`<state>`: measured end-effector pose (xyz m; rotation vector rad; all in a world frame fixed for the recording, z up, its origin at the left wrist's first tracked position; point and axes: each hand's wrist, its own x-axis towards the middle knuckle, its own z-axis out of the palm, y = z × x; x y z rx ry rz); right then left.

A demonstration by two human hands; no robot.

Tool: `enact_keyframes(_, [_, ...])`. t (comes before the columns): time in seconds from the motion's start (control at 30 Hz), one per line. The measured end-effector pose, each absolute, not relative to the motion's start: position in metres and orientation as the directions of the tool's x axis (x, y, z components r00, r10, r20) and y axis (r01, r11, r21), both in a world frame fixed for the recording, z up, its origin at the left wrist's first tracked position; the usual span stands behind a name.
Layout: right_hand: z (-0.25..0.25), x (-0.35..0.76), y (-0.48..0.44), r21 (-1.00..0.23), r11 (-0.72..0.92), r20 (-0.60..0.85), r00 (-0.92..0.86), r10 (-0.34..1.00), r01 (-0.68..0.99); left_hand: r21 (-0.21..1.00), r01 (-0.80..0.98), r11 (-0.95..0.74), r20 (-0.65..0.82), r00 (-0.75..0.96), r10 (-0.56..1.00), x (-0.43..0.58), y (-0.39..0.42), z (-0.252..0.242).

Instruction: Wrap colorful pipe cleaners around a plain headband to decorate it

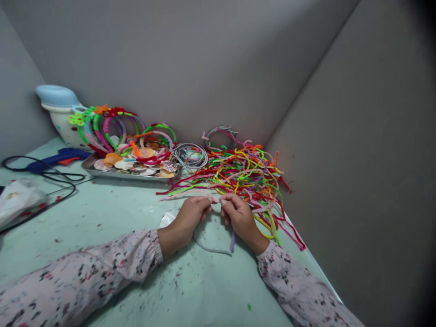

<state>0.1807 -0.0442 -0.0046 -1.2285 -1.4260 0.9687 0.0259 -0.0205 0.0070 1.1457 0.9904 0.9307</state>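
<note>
A pale pink pipe cleaner (pixel 185 194) runs from the left into the fingertips of both my hands. My left hand (pixel 191 217) pinches it between thumb and forefinger. Close beside it, my right hand (pixel 240 220) is closed in a pinch at the pink end. Below my hands hangs a thin grey band (pixel 213 250), with a purple fuzzy length (pixel 233 241) at its right end; where these lead up under my right hand is hidden. A tangled heap of coloured pipe cleaners (pixel 243 170) lies just beyond my fingers.
Behind on the left, a metal tray (pixel 136 176) holds shells and fuzzy headbands (pixel 109 129). Coiled grey bands (pixel 190 156) sit beside it. Further left are a blue glue gun (pixel 57 159) with a black cord, a blue-lidded container (pixel 63 120) and a white plastic bag (pixel 22 200).
</note>
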Motion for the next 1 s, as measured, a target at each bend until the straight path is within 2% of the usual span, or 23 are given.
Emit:
enact_keyframes(0.53, [-0.0025,0.1801,-0.0429,-0.977,0.136,0.131,-0.037,0.991,0.162,0.987,-0.104,0.122,-0.088,0.290,0.953,0.0249,-0.0239,0.0088])
enact_keyframes(1.0, [-0.0038,0.1808,-0.0419,-0.985,0.080,0.076,-0.031,0.997,0.153,0.990,-0.069,0.123,-0.099,0.281,0.954,0.0249,-0.0209,0.0076])
